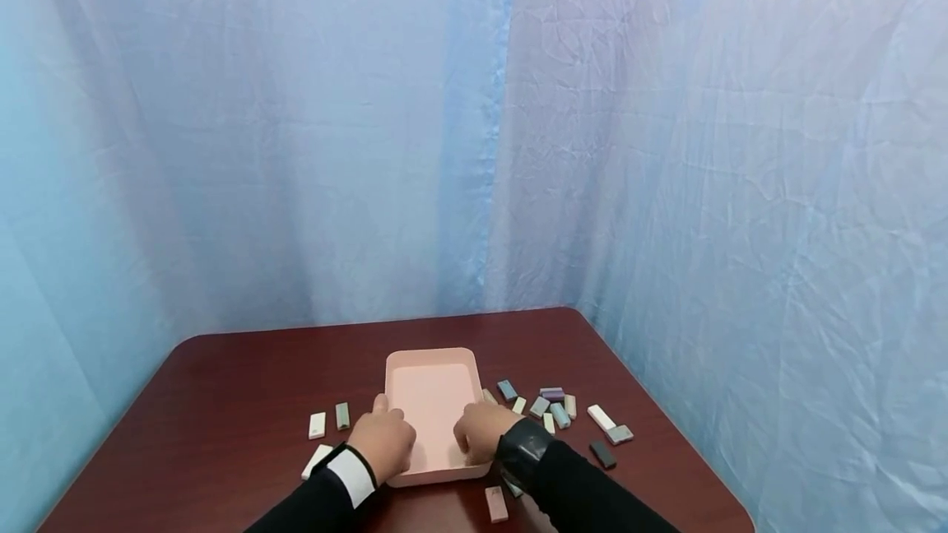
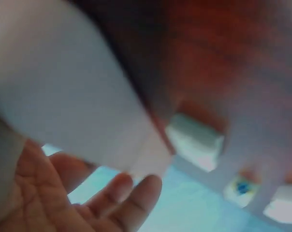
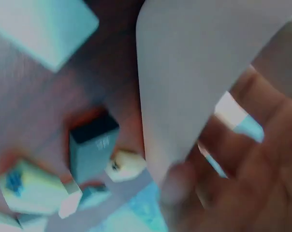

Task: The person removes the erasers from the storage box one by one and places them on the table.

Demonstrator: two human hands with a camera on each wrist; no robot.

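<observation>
A shallow pink tray [image 1: 433, 401] rests on the table between the two hands. On its left side, my left hand [image 1: 383, 438] grips the rim near the front corner; in the left wrist view its fingertips [image 2: 145, 193] touch the tray wall [image 2: 83, 92]. Opposite it, my right hand [image 1: 481, 432] holds the right rim with bent fingers. The right wrist view shows a fingertip [image 3: 177, 186] against the tray wall [image 3: 184, 82]. Both wrist views are blurred, and the head view hides part of the fingers behind the hands.
Several small rectangular tiles, one of them blue [image 1: 507, 390], are scattered right of the tray. A pink tile [image 1: 496, 504] lies near its front right corner. Left of it are a white tile [image 1: 317, 425] and a grey-green tile [image 1: 342, 415]. Blue curtains [image 1: 296, 146] hang behind the dark red table [image 1: 244, 385].
</observation>
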